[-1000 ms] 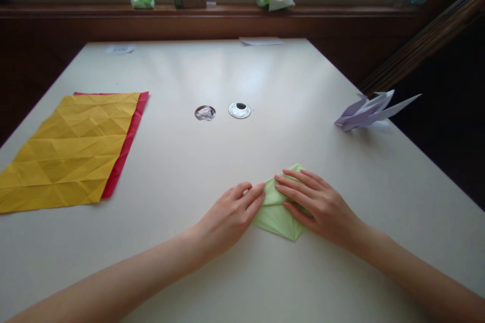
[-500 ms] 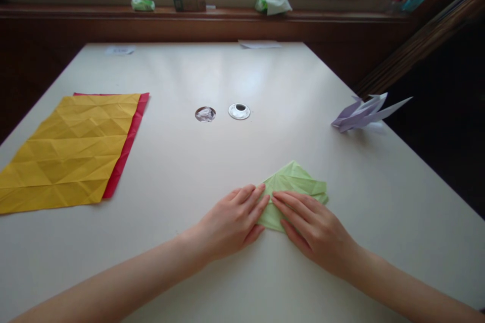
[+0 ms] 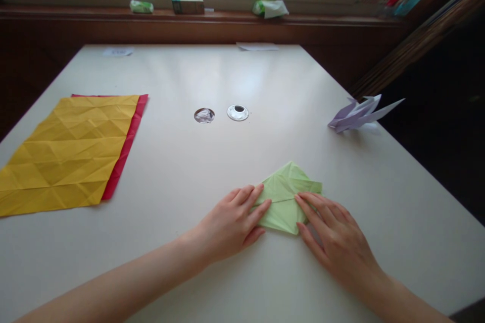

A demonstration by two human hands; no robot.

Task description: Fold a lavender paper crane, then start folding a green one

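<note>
Fingers of left hand [image 3: 231, 222] flat on green paper [image 3: 286, 197], right hand [image 3: 337, 234] pressing beside

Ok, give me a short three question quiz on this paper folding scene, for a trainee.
1. True or false: both hands touch the green folded paper.
2. Which sheet lies on top at the table's left: A yellow, B red?
3. What stands near the table's right edge?

Key:
1. True; the left hand and right hand press on it.
2. A, the yellow sheet over the red sheet.
3. A purple folded paper figure.
</note>
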